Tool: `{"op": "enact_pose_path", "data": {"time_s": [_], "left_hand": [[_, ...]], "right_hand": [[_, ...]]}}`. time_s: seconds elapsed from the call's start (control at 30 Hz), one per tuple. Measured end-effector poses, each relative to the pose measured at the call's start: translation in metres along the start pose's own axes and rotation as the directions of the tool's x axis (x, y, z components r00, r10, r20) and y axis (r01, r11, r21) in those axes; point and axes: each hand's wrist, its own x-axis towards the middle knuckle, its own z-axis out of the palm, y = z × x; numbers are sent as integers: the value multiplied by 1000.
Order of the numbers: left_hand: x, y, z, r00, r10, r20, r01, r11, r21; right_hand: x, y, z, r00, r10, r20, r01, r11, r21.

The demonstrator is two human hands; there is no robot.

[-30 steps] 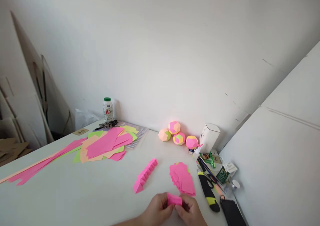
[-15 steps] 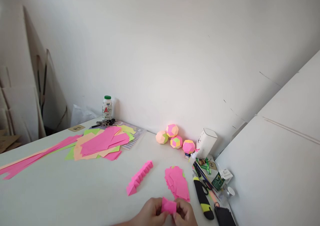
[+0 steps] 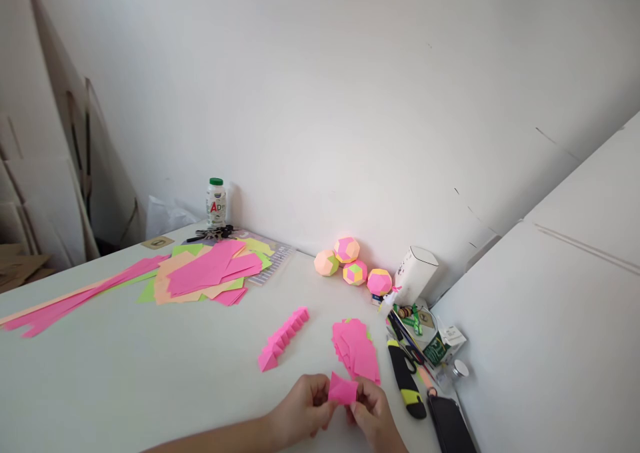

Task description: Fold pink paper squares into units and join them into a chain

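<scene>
Near the bottom middle of the head view, a small folded pink paper [image 3: 343, 389] is pinched between both hands. My left hand [image 3: 304, 407] grips its left edge with thumb and fingers. The right edge is held by my right hand [image 3: 371, 409]. Just beyond them lies a loose pile of flat pink paper pieces [image 3: 356, 347], with bits of green at its edge. To the left, a slanting row of folded pink pieces [image 3: 283, 339] rests on the white table [image 3: 150, 373].
Large pink, peach and green sheets [image 3: 205, 273] spread at the back left, near a white bottle [image 3: 216, 203]. Several paper balls [image 3: 346, 250] sit by the wall. A black and yellow cutter [image 3: 406, 379] and a black case [image 3: 450, 423] lie at the right.
The camera view has shifted, so the table things appear higher. Both hands show further into the picture, and the pink paper between them now has a pointed upper corner.
</scene>
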Motion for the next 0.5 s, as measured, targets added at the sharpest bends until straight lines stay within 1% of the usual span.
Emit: {"op": "enact_pose_path", "data": {"time_s": [0.23, 0.5], "left_hand": [[1, 0, 0, 1000, -14, -17, 13, 999, -45], [1, -1, 1, 998, -24, -58, 18, 996, -93]], "right_hand": [[2, -10, 1, 1000, 13, -9, -13, 1000, 19], [2, -6, 0, 999, 21, -35, -20, 1000, 20]]}}
